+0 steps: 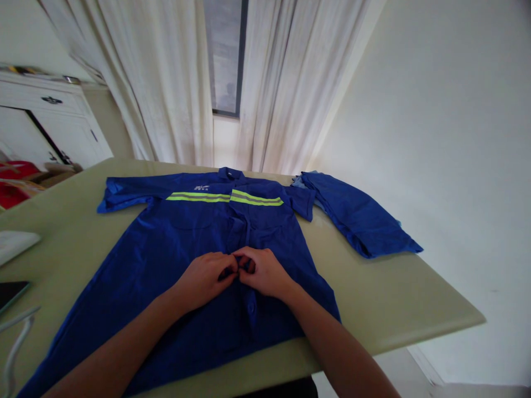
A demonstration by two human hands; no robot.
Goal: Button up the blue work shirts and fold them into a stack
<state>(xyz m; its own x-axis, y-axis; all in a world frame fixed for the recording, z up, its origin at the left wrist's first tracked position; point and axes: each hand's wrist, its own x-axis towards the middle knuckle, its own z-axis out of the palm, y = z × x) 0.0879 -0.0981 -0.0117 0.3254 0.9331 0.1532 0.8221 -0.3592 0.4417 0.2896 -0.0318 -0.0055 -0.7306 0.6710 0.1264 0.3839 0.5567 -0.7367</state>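
A blue short-sleeved work shirt point(178, 243) lies spread front side up, its collar at the far side and its hem towards me. A yellow-green reflective band crosses its chest, with a small white logo above. My left hand point(209, 276) and my right hand point(263, 272) meet at the middle of the front opening. Both are closed in a pinch on the shirt's front edge, fingertips touching or nearly so. Whatever lies right between the fingertips is hidden. Below them, a button shows on the lower front edge.
Folded blue garments point(360, 215) lie on the pale green table point(394, 298) at the right. A white object point(16, 244), a dark phone-like device point(11, 293) and a white cable point(19, 345) are at the left. Curtains point(166, 83) hang behind; a white cabinet point(45, 119) stands back left.
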